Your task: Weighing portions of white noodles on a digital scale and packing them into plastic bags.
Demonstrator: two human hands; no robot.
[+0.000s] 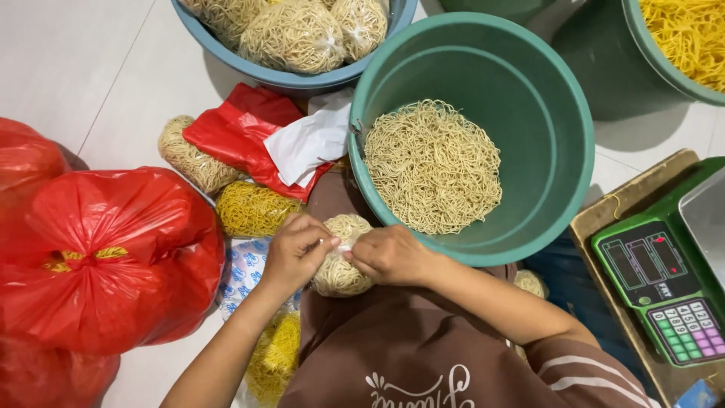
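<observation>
Noodles filled the green tub on the floor; just below its rim, over the lap, left hand and right hand pinched a small bagged noodle bundle at its top.

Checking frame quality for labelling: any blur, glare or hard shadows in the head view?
Head view: even, soft light; hands and noodle bag sharp; faint sheen on the red plastic bag; soft shadow beside the green tub; mild wide-angle curvature at the edges.
</observation>
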